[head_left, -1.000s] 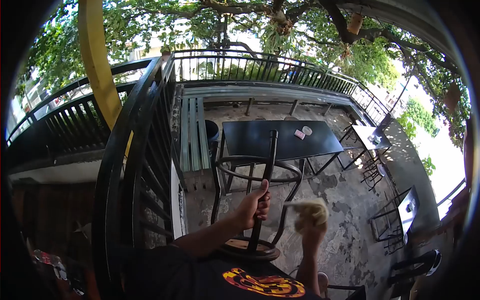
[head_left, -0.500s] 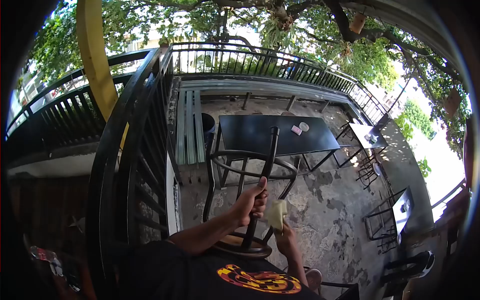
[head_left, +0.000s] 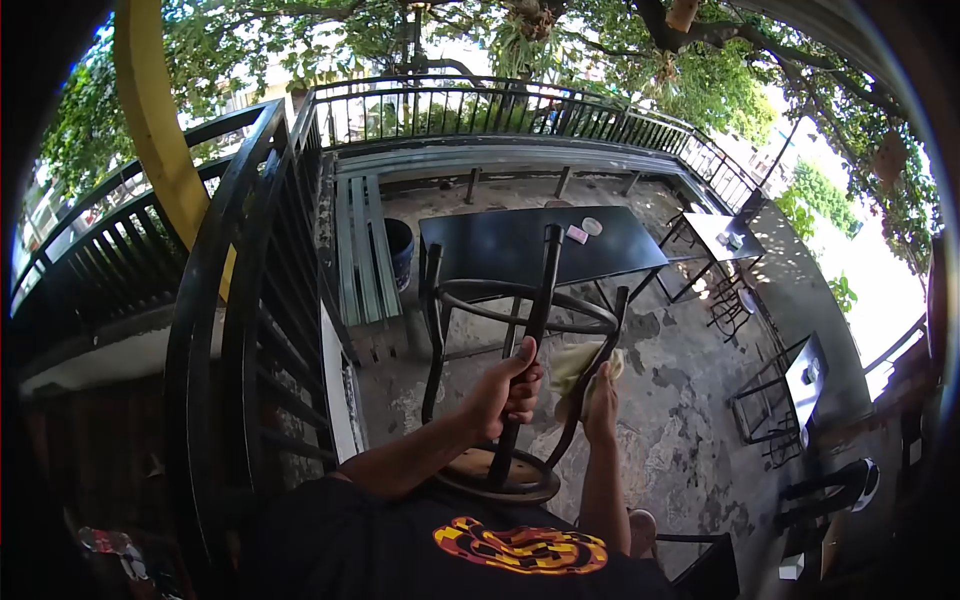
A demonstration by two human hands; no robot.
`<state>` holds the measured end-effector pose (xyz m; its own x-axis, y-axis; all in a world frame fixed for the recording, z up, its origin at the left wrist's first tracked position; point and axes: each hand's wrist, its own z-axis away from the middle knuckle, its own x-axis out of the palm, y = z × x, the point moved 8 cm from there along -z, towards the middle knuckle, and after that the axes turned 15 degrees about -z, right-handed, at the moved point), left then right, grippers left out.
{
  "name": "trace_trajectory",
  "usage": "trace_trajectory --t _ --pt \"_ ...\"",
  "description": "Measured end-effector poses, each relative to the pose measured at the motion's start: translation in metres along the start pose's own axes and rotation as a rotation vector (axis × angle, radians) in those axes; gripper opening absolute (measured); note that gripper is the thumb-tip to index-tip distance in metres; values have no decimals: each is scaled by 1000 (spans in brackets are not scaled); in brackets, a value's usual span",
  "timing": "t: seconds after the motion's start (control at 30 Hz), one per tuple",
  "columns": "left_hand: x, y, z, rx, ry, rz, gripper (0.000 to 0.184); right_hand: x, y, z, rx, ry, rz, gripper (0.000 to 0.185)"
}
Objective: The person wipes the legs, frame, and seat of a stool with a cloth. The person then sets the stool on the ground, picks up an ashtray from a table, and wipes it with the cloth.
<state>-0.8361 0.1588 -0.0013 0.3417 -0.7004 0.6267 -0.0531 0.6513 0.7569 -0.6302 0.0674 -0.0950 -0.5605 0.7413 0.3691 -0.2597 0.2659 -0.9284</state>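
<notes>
An upturned stool [head_left: 503,470] with dark metal legs and a ring stands in front of my body, its round seat at the bottom. My left hand [head_left: 508,396] is wrapped round the stool's nearest leg, below the ring. On the right, my right hand [head_left: 600,402] holds a pale yellow cloth [head_left: 575,368] against another stool leg. That leg partly hides the cloth, and the fingers of this hand show only in part.
Beyond the stool stands a black table [head_left: 490,235] with a pink packet and a round dish. A slatted bench [head_left: 362,250] and a black railing [head_left: 270,300] are on the left. More tables [head_left: 725,236] and a black chair [head_left: 830,492] stand right.
The cloth and my right hand have moved up and onto the stool's right leg. My left hand keeps hold of its leg, while the stool has turned a little.
</notes>
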Motion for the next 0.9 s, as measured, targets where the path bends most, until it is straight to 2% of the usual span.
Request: trace_trajectory --t 0.07,0.13,0.2,0.23,0.3,0.37,0.43,0.5,0.57,0.63,0.7,0.8,0.9 --pt "1 2 5 -6 24 6 58 21 7 6 50 -62 -106 56" --pt "-2 2 6 -8 36 18 57 21 24 16 225 -110 -314 59" --pt "-7 -1 5 -12 41 35 57 17 41 46 378 -218 -238 59" --pt "-8 0 6 -7 42 43 57 7 51 61 451 -275 -196 59" --pt "-11 4 7 9 40 51 58 -27 82 88 629 -273 -306 57" --pt "-14 2 4 13 39 57 58 -62 100 109 700 -256 -283 57" --pt "-21 -6 -3 -15 30 71 59 -105 100 85 559 -290 126 54" --pt "-21 -7 -8 10 -9 90 59 -72 41 79 349 -252 356 51" --pt "-17 -6 -7 12 -23 81 59 -73 18 52 218 83 178 52" --pt "-9 -2 -1 6 -6 59 59 -64 3 20 34 9 146 43" --pt "-7 -3 -1 0 -4 41 59 -21 -26 11 -140 -4 261 38" --pt "-8 0 6 18 24 57 58 26 -21 9 -92 -137 179 42" --pt "-13 2 10 36 62 63 57 26 -12 33 5 -167 503 39"
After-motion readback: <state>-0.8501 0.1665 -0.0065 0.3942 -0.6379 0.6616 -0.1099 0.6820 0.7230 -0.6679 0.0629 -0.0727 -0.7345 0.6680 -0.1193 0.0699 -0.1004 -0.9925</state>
